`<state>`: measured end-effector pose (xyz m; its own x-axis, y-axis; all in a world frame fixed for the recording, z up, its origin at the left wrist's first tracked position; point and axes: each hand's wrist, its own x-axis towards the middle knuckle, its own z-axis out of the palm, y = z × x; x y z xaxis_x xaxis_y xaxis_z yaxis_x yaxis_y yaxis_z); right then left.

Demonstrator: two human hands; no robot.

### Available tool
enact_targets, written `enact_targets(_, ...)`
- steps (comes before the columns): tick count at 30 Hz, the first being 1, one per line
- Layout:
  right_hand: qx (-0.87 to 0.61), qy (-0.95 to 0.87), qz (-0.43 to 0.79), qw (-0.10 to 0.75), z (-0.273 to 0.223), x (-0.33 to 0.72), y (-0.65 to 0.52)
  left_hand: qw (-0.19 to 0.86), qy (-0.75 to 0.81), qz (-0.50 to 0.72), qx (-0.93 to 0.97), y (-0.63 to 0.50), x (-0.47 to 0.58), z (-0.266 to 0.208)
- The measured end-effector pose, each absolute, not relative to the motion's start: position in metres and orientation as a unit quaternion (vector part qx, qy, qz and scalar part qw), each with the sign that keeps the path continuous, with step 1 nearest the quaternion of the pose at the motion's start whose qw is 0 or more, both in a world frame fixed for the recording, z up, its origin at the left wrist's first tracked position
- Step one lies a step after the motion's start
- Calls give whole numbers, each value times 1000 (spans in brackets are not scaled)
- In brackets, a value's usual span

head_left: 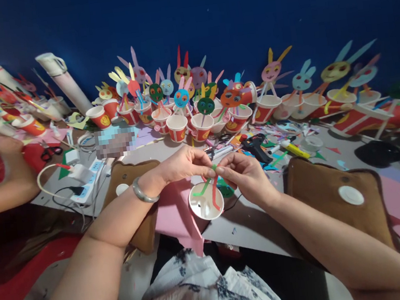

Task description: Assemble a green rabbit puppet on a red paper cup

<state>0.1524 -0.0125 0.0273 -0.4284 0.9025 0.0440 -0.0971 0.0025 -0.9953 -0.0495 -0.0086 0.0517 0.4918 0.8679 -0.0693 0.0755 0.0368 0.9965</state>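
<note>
Above a white-lined paper cup [197,209], both my hands meet with their fingertips pinched at the top of narrow paper strips. A green paper strip [203,188] hangs from the fingers toward the cup's left side, and a red paper strip [215,197] with a bent end hangs to its right. My left hand [187,165] is closed on the joined upper end. Opposite it, my right hand [249,177] is closed on the same end. Behind the cup's right rim lies a green paper piece [226,189]. Pink paper [174,211] is left of the cup.
Paper cups [177,127] with rabbit-faced figures line the back wall. A black glue gun [256,149], yellow cutter [296,150] and paper scraps are behind my right hand. Brown cushioned pads [323,203] flank me. A power strip [89,185] and another person's arm [4,188] are left.
</note>
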Motion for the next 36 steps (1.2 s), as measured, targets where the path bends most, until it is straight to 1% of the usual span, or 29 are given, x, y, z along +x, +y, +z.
enact_targets(12,-341,-573,639,383,29,154,-11,590,392,335,622,-10,-47,53)
enact_targets(18,-336,-566,650,380,28,155,-10,609,375,326,619,-9,-47,49)
enact_targets(26,-354,-546,645,401,23,153,-6,633,380,324,592,-9,-42,49)
enact_targets(33,-349,-542,650,402,23,152,-8,584,412,325,619,-12,-38,44)
enact_targets(36,-347,-536,655,405,22,152,-8,582,412,328,620,-13,-36,44)
